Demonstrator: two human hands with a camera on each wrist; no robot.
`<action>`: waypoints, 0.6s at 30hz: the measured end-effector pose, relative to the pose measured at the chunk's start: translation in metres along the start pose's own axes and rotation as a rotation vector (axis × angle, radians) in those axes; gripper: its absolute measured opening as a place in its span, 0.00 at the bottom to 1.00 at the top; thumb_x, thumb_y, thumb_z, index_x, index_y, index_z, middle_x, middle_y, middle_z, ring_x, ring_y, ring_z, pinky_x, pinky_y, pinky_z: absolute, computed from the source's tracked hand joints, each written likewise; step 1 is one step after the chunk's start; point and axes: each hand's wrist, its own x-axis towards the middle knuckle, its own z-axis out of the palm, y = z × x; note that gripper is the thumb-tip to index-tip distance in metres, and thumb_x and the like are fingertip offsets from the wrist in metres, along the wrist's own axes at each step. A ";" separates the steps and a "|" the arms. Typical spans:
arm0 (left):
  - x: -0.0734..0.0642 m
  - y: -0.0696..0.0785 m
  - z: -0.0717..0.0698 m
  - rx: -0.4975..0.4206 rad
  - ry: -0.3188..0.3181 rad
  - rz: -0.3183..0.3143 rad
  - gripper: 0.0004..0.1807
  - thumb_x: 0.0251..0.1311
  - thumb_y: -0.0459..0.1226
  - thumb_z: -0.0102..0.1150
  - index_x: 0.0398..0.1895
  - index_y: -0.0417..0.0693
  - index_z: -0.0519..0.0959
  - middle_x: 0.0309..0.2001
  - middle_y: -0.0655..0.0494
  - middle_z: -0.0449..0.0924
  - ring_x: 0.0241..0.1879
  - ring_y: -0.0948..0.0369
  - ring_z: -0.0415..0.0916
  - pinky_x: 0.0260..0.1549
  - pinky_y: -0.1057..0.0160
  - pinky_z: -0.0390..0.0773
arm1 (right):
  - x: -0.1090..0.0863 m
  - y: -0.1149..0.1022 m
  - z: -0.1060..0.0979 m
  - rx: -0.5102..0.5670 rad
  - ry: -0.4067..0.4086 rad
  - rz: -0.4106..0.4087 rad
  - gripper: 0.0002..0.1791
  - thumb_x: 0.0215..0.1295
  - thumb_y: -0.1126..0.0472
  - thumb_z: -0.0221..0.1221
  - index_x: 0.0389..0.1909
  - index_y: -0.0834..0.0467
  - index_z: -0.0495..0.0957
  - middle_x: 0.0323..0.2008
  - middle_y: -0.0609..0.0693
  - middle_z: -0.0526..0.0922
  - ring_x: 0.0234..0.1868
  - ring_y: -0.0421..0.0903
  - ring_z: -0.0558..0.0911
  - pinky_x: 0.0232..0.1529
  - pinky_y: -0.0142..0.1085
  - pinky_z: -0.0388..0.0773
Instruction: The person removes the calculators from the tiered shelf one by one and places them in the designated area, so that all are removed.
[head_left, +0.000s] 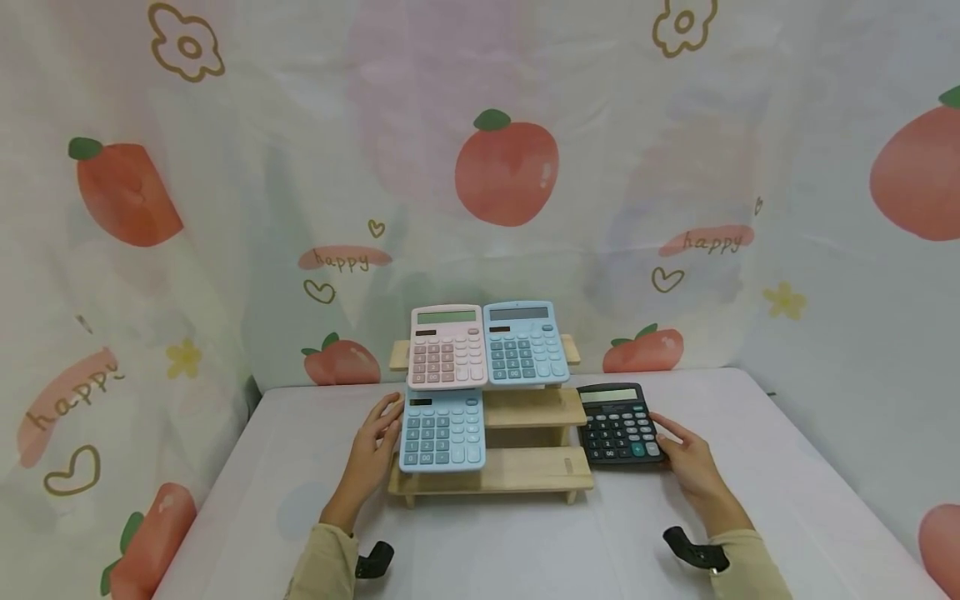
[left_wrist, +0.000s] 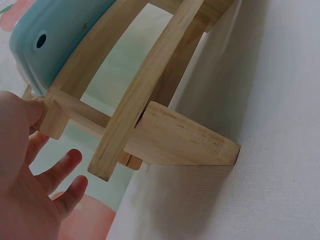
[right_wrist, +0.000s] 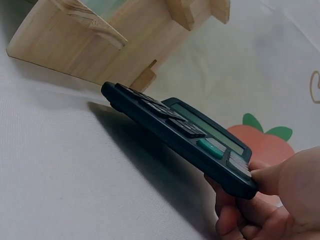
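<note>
My right hand [head_left: 692, 467] pinches the lower right edge of a black calculator [head_left: 617, 423], thumb on top and fingers beneath. In the right wrist view this calculator [right_wrist: 175, 137] tilts over the white table, its near end raised. Beside the left end of a tiered wooden stand [head_left: 495, 479] is my left hand [head_left: 375, 446], touching near a blue calculator [head_left: 442, 429] on the middle tier. The left wrist view shows the thumb at the slat's end by that calculator's corner [left_wrist: 55, 45], other fingers loosely spread. What the index finger touches is partly hidden.
A pink calculator [head_left: 447, 348] and another blue calculator [head_left: 527, 343] lean side by side on the top tier. The stand's middle tier [head_left: 532, 408] has bare wood on its right. A patterned cloth [head_left: 510, 275] hangs behind the white table [head_left: 525, 550].
</note>
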 end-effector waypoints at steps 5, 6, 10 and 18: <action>0.000 -0.001 0.000 0.002 0.003 0.012 0.23 0.78 0.37 0.45 0.71 0.39 0.70 0.77 0.46 0.62 0.77 0.45 0.58 0.59 0.44 0.72 | -0.001 0.000 0.001 -0.041 0.014 0.000 0.28 0.80 0.63 0.42 0.77 0.64 0.57 0.44 0.34 0.83 0.35 0.26 0.81 0.38 0.27 0.80; 0.000 -0.001 0.000 0.003 0.004 0.015 0.23 0.78 0.37 0.45 0.71 0.39 0.71 0.77 0.46 0.62 0.77 0.44 0.58 0.59 0.44 0.73 | -0.002 -0.001 0.001 -0.049 0.017 0.001 0.28 0.80 0.63 0.43 0.77 0.64 0.57 0.44 0.34 0.83 0.35 0.27 0.81 0.37 0.28 0.80; 0.000 -0.001 0.001 0.018 0.015 0.038 0.22 0.78 0.37 0.46 0.70 0.38 0.71 0.76 0.44 0.64 0.76 0.43 0.60 0.57 0.47 0.74 | -0.003 -0.004 0.001 -0.088 0.031 0.011 0.27 0.80 0.63 0.44 0.77 0.64 0.58 0.40 0.34 0.84 0.32 0.28 0.79 0.34 0.29 0.78; -0.001 0.001 0.001 0.030 0.022 0.040 0.22 0.78 0.36 0.45 0.69 0.36 0.72 0.75 0.42 0.64 0.75 0.41 0.60 0.57 0.43 0.74 | -0.002 -0.005 0.001 -0.164 0.065 0.029 0.27 0.81 0.59 0.44 0.76 0.65 0.60 0.52 0.55 0.82 0.30 0.29 0.75 0.31 0.29 0.76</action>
